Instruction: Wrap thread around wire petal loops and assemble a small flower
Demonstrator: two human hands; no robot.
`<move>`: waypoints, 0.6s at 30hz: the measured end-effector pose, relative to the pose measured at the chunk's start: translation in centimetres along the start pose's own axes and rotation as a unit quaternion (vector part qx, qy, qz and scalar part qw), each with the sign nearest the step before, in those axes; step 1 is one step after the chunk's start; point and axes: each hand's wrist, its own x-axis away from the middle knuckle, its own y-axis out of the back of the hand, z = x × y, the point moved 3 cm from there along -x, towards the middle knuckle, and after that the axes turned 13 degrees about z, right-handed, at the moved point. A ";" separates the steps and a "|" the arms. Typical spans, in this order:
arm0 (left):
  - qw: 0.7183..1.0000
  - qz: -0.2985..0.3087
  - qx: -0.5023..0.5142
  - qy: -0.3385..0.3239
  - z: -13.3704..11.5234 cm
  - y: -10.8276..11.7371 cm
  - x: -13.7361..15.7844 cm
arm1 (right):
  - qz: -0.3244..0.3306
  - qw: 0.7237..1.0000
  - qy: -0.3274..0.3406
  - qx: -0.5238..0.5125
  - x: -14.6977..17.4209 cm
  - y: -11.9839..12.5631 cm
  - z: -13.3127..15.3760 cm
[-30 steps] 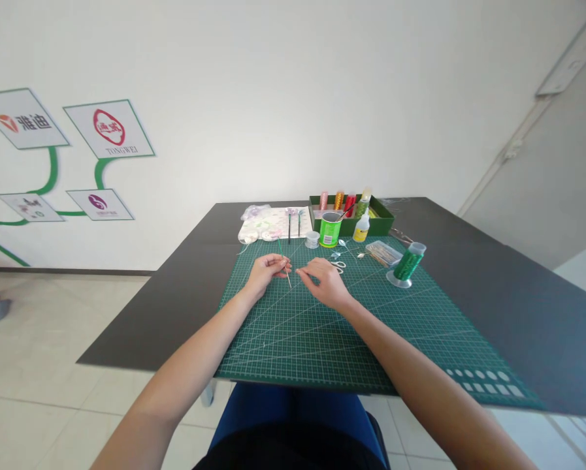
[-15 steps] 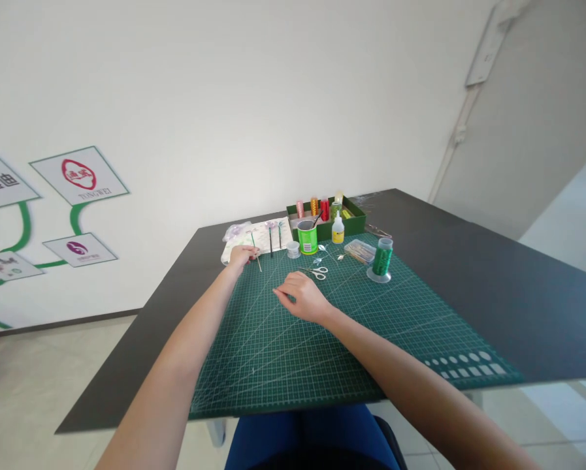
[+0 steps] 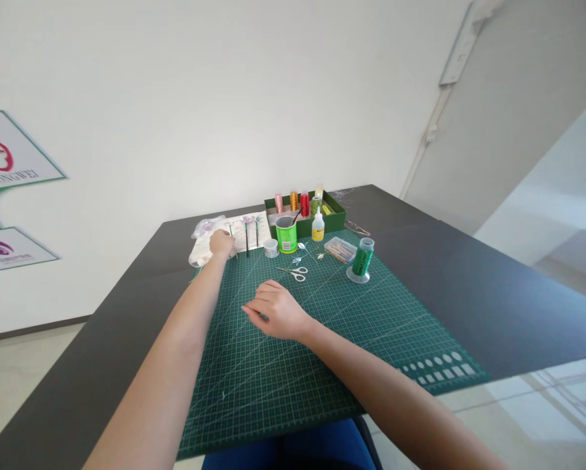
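My left hand (image 3: 221, 243) is over the near edge of a white cloth (image 3: 214, 248), its fingers closed. A thin stem (image 3: 230, 229), green near its top, shows beside the fingertips; the hand hides much of it. Two dark stems with pale purple tops (image 3: 247, 238) lie side by side just right of it. My right hand (image 3: 276, 310) hovers low over the green cutting mat (image 3: 253, 385), thumb and fingers pinched together; anything between them is too small to make out. White-handled scissors (image 3: 297, 274) lie open on the mat beyond it.
A green can (image 3: 287, 236), a small clear cup (image 3: 271, 248) and a glue bottle (image 3: 318, 227) stand before a green box (image 3: 339, 222) with several thread spools. At right are a clear plastic case (image 3: 340, 249) and a green thread spool (image 3: 362, 260). Small pale petals (image 3: 301, 246) lie between.
My left hand has moved forward over the cloth with the thin stem. My right hand stays pinched over the mat. The whole view has swung to the right.
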 end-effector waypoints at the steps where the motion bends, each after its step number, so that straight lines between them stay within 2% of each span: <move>1: 1.000 0.000 -0.010 0.001 -0.3 -0.1 -0.2 | 0.003 1.000 0.002 0.002 0.0 -0.1 0.1; 10: 0.997 0.010 -0.075 0.003 -2.3 -1.8 -1.3 | 0.036 0.998 0.025 0.033 -0.1 -0.8 0.9; 18: 0.994 0.026 -0.110 -0.005 -2.6 -2.6 -1.4 | 0.034 0.998 0.029 0.039 -0.2 -0.6 0.9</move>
